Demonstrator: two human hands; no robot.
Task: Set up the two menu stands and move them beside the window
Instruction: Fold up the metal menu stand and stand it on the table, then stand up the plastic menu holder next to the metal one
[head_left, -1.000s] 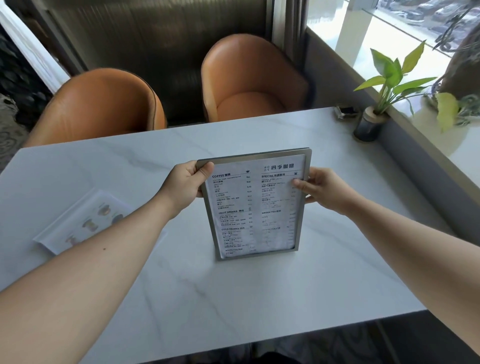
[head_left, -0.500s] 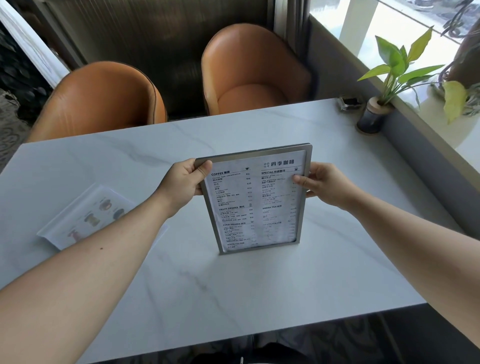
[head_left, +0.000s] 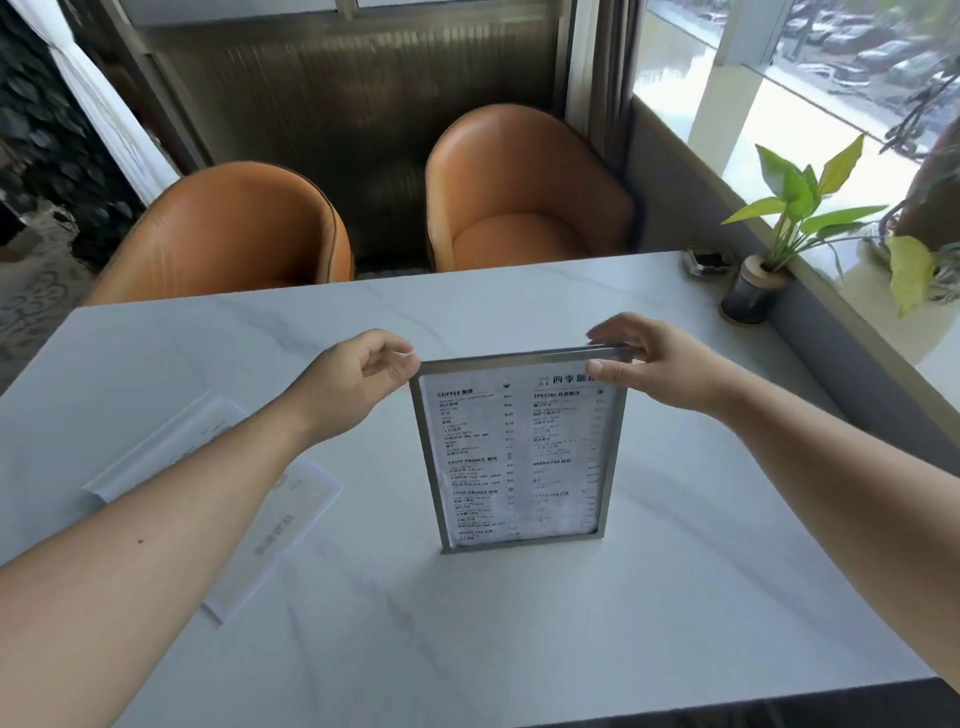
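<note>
A metal-framed menu stand (head_left: 519, 457) stands upright on the white marble table (head_left: 519, 649), near its middle, with the printed menu facing me. My left hand (head_left: 353, 384) pinches its top left corner with curled fingertips. My right hand (head_left: 649, 364) holds the top right corner, fingers over the top edge and thumb on the front. A second, clear menu stand (head_left: 171, 447) lies flat on the table to the left, partly hidden under my left forearm.
Two orange tub chairs (head_left: 234, 234) (head_left: 524, 192) stand at the table's far side. By the window on the right sit a potted plant (head_left: 753, 291) and a small dark dish (head_left: 709, 262). The grey window ledge (head_left: 852, 364) runs along the table's right edge.
Both hands have slid from the sides of the framed stand up to its top corners. The stand now rests more upright on the table.
</note>
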